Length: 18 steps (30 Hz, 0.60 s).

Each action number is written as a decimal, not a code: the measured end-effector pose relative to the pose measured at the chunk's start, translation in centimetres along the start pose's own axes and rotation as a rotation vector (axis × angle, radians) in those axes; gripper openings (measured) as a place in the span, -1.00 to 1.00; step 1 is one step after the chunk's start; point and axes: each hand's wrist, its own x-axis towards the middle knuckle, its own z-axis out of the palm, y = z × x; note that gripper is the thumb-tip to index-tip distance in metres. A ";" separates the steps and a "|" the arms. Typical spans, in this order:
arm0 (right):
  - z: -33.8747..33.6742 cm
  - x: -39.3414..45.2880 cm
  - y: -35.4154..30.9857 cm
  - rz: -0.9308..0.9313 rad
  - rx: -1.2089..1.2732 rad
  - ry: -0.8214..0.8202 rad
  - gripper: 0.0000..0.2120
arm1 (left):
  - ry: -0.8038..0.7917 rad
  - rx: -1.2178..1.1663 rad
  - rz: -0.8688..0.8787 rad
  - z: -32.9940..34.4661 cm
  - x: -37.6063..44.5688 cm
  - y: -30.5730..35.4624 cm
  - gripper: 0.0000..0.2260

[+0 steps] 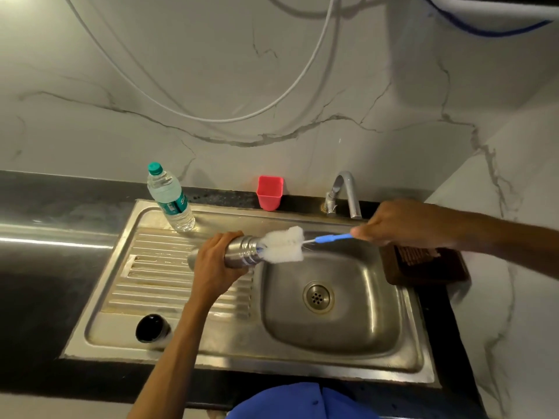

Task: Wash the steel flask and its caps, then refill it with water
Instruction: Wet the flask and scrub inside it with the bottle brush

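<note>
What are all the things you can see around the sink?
steel flask: one, silver, held sideways over the drainboard, mouth toward the basin
bottle brush: one, white sponge head at the flask mouth, blue handle
cap: one, black, on the sink's front left corner
plastic bottle: one, clear with green cap, standing at the back of the drainboard
cup: one, pink, on the counter behind the sink
tap: one, silver, behind the basin
sink: one, steel, with a drain in the basin
mat: one, dark brown, right of the basin
left hand: grips the flask
right hand: holds the brush handle
</note>
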 end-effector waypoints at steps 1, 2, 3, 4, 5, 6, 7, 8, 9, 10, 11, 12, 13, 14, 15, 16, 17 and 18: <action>-0.3 0.1 0.2 0.016 -0.036 0.031 -0.55 | 0.021 -0.021 -0.013 0.3 -0.4 0.5 -0.36; 0.1 0.4 -0.2 0.012 -0.081 0.051 -0.55 | 0.034 -0.041 -0.011 0.7 -0.4 1.6 -0.38; 1.4 0.9 -0.9 -0.011 -0.148 0.060 -0.56 | 0.029 -0.058 0.004 1.1 -0.1 3.0 -0.41; 3.0 1.4 -1.7 -0.071 -0.223 0.080 -0.53 | 0.012 -0.064 0.032 1.6 0.2 4.1 -0.43; 4.3 1.6 -2.4 -0.146 -0.282 0.108 -0.50 | -0.011 -0.057 0.058 1.8 0.4 4.5 -0.44; 5.0 1.7 -2.6 -0.200 -0.303 0.148 -0.46 | -0.033 -0.032 0.076 1.5 0.4 4.4 -0.43; 4.9 1.6 -2.1 -0.223 -0.295 0.179 -0.43 | -0.059 0.004 0.073 1.2 0.2 3.5 -0.41; 4.3 1.1 -1.3 -0.214 -0.281 0.190 -0.42 | -0.080 0.042 0.048 0.8 -0.3 2.3 -0.36; 3.4 0.4 -0.7 -0.209 -0.284 0.195 -0.41 | -0.083 0.068 0.004 0.2 -0.9 1.0 -0.33; 2.6 -0.2 -0.2 -0.200 -0.302 0.221 -0.40 | -0.069 0.070 -0.044 -0.2 -1.5 0.2 -0.33; 2.0 -0.6 0.1 -0.191 -0.325 0.264 -0.40 | -0.055 0.055 -0.065 -0.3 -1.8 0.2 -0.35; 1.9 -0.5 -0.2 -0.184 -0.357 0.313 -0.40 | -0.058 0.034 -0.066 -0.1 -1.9 0.9 -0.38; 2.2 -0.1 -1.0 -0.188 -0.407 0.358 -0.41 | -0.075 0.011 -0.057 0.3 -1.7 2.2 -0.41; 2.8 0.3 -2.0 -0.197 -0.450 0.391 -0.41 | -0.098 -0.012 -0.049 0.9 -1.4 3.6 -0.42; 3.8 0.9 -2.8 -0.208 -0.477 0.408 -0.42 | -0.120 -0.027 -0.047 1.3 -1.3 4.6 -0.42; 4.6 1.3 -3.2 -0.222 -0.508 0.409 -0.44 | -0.145 -0.029 -0.052 1.4 -1.2 5.1 -0.41; 5.0 1.3 -3.1 -0.232 -0.533 0.387 -0.44 | -0.170 -0.020 -0.059 1.3 -1.3 4.8 -0.39; 4.7 1.0 -2.5 -0.229 -0.554 0.357 -0.44 | -0.184 0.001 -0.071 0.8 -1.7 3.9 -0.37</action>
